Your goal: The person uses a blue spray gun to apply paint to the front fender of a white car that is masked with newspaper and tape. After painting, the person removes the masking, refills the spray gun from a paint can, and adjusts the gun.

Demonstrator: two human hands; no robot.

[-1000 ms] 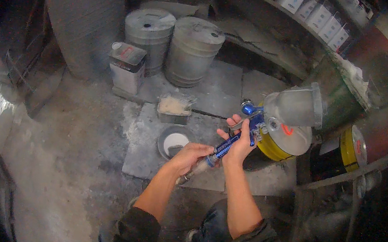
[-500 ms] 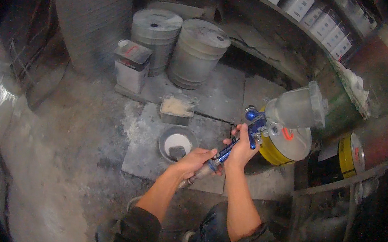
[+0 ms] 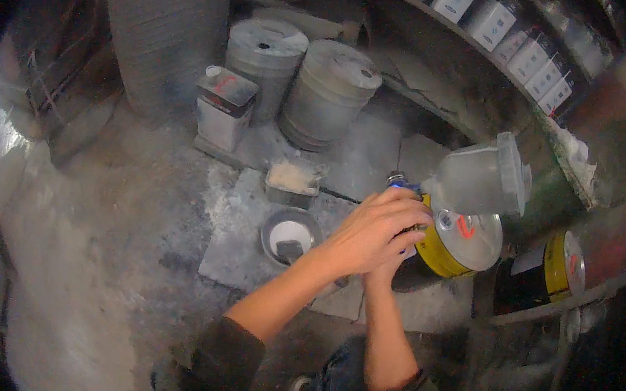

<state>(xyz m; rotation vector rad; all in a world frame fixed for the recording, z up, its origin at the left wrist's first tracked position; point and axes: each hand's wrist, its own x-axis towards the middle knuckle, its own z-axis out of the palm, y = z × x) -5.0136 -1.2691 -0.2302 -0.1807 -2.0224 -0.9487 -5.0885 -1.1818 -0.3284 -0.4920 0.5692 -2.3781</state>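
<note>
A blue spray gun (image 3: pixel 400 180) with a cloudy plastic cup (image 3: pixel 477 177) tipped on its side is held in front of me. My left hand (image 3: pixel 374 233) reaches across and wraps its fingers over the gun's body, hiding most of it. Below it, my right hand (image 3: pixel 384 273) is closed round the handle and largely covered by the left one. Just beyond the hands stands a black and yellow drum (image 3: pixel 470 240) with a pale top and a red cap.
On the floor slab stand a round bowl (image 3: pixel 268 240) of white material with a dark block in it, and a square tin (image 3: pixel 290 194). Behind are two grey drums (image 3: pixel 332 93) and a rectangular can (image 3: pixel 222 112). Another yellow-banded drum (image 3: pixel 563 266) stands right; white cans (image 3: pixel 491 23) line a shelf.
My left hand has left the lower end of the handle and moved up and right onto the gun's body. The right hand keeps its grip. The view has shifted slightly.
</note>
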